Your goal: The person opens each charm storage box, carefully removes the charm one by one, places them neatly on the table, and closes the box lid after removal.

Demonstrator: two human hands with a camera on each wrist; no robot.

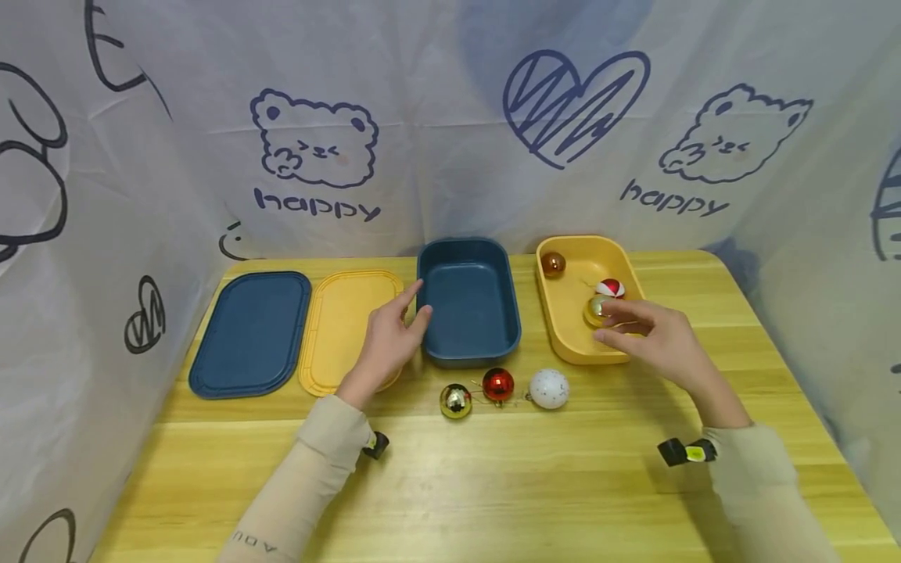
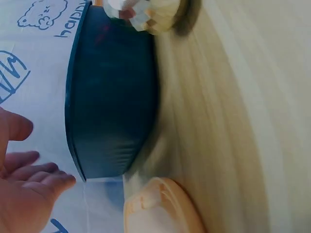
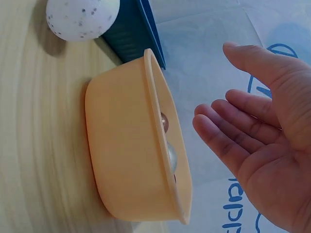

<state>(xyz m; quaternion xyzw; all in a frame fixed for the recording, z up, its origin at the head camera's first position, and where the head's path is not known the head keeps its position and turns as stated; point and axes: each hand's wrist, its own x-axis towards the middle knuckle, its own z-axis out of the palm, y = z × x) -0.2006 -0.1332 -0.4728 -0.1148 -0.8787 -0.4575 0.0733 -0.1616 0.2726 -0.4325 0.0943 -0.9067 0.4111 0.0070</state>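
Note:
My right hand (image 1: 662, 344) hovers above the yellow box (image 1: 567, 332), holding nothing, its fingers and thumb apart. Inside that box lie a brown ball ornament (image 1: 553, 264), a red-and-white one (image 1: 611, 288) and a gold one (image 1: 596, 311), the last partly behind my fingertips. In the right wrist view the palm (image 3: 277, 179) is bare. My left hand (image 1: 387, 336) is at the left rim of the dark blue box (image 1: 468, 313), fingers loosely extended and nothing in them; whether it touches the rim, I cannot tell. The blue box has no ornament in it.
In front of the boxes sit a gold ornament (image 1: 455, 401), a red one (image 1: 498, 385) and a speckled white one (image 1: 549, 389). At left lie a blue lid (image 1: 251, 335) and a yellow lid (image 1: 338, 328), the latter partly under my left arm. A drawn-on cloth hangs behind the table.

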